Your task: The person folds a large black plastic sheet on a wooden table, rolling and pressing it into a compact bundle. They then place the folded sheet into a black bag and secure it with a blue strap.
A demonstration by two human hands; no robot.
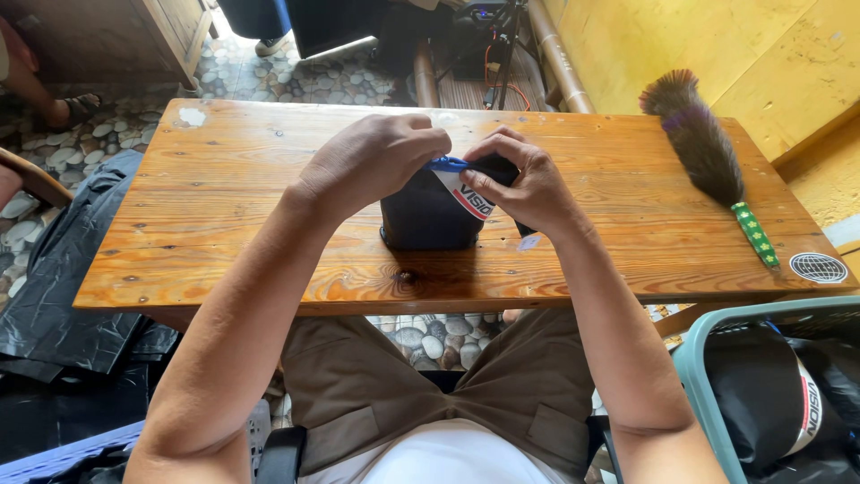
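A dark navy pouch-like bag point(423, 220) stands upright in the middle of the wooden table point(224, 197). My left hand point(372, 161) grips its top edge, pinching a small blue piece point(445, 164) there. My right hand point(528, 184) holds the top right of the bag, with its fingers around a white strap with a red stripe point(468, 199). A small white tag point(528, 242) hangs below my right hand. Both hands meet over the bag's opening, whose inside is hidden.
A brown feather duster point(708, 152) with a green handle lies on the table's right end, by a round sticker point(818, 267). A teal basket point(694, 363) with dark bags sits lower right. Black plastic sheeting point(63, 269) lies left. Another person's sandalled foot point(72, 109) shows upper left.
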